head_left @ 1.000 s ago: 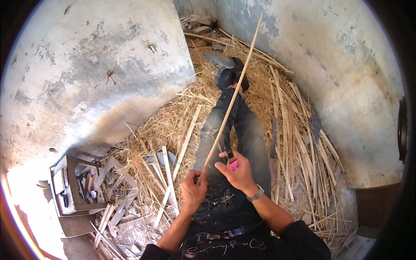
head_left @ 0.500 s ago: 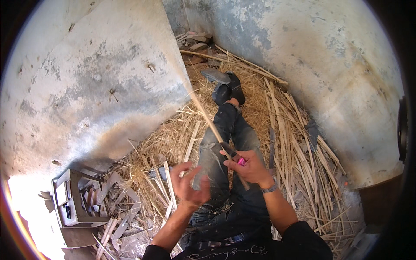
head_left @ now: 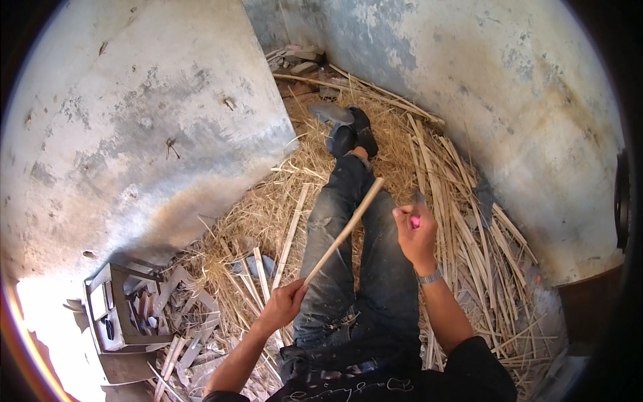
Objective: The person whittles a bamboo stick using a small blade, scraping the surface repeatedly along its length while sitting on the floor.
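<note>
Sitting in a corner between two stained, weathered plaster walls point(head_left: 134, 120), a person is seen from above, with legs in dusty blue jeans point(head_left: 355, 261) stretched out over a thick bed of yellow straw and split cane strips point(head_left: 455, 201) spread on the floor. Dark shoes point(head_left: 353, 130) are crossed at the far end. Off to the left, a small grey open box crammed with tools and scraps point(head_left: 117, 315) is set on the ground, well apart from the legs.

A long, pale, thin cane stick point(head_left: 345, 231) is held at its lower end by the left hand point(head_left: 284, 305), fingers wrapped tight around it; it's slanted up and to the right across the left thigh, its far tip left free above the knee. The right hand point(head_left: 415, 234), with a metal wristwatch point(head_left: 430, 276) on it, is raised just beside the stick's upper end, not touching it, fingers curled shut around a small pink-handled knife point(head_left: 415, 220), only partly visible.
</note>
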Demonstrator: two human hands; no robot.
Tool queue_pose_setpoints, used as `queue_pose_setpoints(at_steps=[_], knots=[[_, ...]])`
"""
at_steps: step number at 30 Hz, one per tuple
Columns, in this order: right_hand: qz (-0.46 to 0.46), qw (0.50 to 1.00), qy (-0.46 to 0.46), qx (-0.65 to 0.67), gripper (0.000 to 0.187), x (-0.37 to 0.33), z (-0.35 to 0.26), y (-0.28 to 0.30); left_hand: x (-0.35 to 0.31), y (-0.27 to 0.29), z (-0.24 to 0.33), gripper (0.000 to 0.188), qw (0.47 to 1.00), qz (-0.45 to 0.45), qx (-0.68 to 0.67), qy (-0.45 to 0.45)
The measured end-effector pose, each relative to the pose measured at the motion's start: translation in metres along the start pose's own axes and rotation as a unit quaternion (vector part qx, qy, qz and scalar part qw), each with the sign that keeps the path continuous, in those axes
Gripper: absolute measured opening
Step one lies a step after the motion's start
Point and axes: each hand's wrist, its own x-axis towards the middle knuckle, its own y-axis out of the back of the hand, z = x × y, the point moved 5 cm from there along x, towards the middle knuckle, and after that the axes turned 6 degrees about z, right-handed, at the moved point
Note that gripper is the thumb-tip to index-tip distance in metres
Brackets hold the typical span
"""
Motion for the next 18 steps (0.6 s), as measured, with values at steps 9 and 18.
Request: queue_pose_setpoints(at_steps=[9, 18], knots=[[-0.259, 0.958, -0.083, 0.094, 0.034, -0.096, 0.077, -0.087, -0.010, -0.068, -0.042, 0.037, 0.909, -0.073, -0.300, 0.279], [-0.269, 0.948, 0.090, -0.146, 0.059, -0.110, 0.022, -0.105, -0.010, -0.070, -0.037, 0.036, 0.931, -0.017, -0.272, 0.241]])
